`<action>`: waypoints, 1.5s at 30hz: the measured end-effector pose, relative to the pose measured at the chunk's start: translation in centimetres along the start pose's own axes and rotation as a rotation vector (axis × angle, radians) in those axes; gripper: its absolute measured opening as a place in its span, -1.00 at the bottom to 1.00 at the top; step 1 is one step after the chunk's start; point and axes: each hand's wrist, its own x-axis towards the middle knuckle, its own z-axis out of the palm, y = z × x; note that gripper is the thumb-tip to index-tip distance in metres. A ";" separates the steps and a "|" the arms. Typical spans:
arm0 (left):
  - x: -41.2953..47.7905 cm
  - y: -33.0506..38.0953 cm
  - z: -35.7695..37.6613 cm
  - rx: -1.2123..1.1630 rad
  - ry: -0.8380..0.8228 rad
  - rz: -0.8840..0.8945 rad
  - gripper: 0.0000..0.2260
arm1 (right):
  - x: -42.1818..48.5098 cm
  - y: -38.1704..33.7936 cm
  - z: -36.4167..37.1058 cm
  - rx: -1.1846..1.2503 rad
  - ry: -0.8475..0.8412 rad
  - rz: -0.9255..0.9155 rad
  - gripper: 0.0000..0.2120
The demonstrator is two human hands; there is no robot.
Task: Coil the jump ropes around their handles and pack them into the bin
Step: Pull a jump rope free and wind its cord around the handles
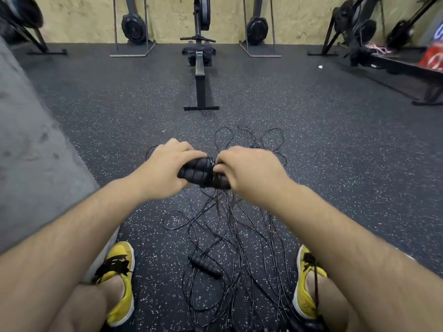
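The one view sits at the person's head and looks forward and steeply down. Its wide lens bends the edges, so the forearms sweep in large from both lower corners. They meet at the left hand and right hand, close to the lens near the centre of the frame. The speckled floor fills most of the picture. Two yellow shoes at the bottom edge lie almost straight under the camera. The top of the frame reaches across to a rowing machine and the plywood wall, well away and square to the person.
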 end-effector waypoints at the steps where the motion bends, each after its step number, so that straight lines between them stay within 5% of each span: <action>1: -0.2 0.4 -0.1 -0.049 -0.048 0.029 -0.34 | 0.4 1.0 -0.2 -0.029 0.029 -0.034 -0.74; 6: -1.7 3.1 -2.7 -0.442 -0.179 0.032 -0.34 | 1.8 5.2 0.3 0.237 -0.023 0.041 -0.82; 9: -1.8 4.1 -3.5 -0.638 -0.093 -0.028 -0.32 | 1.4 5.0 0.8 0.583 -0.093 0.110 -0.84; 12: -1.3 4.8 -2.9 -0.554 0.077 -0.087 -0.33 | 0.9 2.2 2.5 0.455 -0.373 0.190 -0.86; 18: 0.6 1.6 -1.1 -0.208 0.292 -0.218 -0.34 | -0.2 -3.2 4.0 0.342 -0.460 0.062 -0.69; 26: 0.5 -0.1 0.9 0.036 0.048 -0.106 -0.41 | -1.6 -1.9 -1.4 0.197 -0.320 -0.024 -0.84; 32: -0.6 1.8 0.0 -0.177 -0.171 -0.018 -0.38 | 0.2 2.5 -2.2 0.205 -0.075 -0.065 -0.82; 36: -1.8 4.3 -1.6 -0.410 -0.217 -0.005 -0.36 | 1.5 5.4 -0.1 0.513 0.012 -0.045 -0.87; 40: -2.1 5.9 -3.1 -0.664 -0.120 -0.002 -0.36 | 1.5 5.9 1.7 1.029 -0.170 0.155 -0.84; 42: -1.8 5.7 -2.9 -0.775 -0.015 -0.057 -0.38 | 0.7 4.4 2.8 0.894 -0.282 0.173 -0.73; 45: -1.1 4.2 -1.8 -0.547 0.116 -0.157 -0.41 | -0.3 0.6 4.4 0.810 -0.365 0.216 -0.75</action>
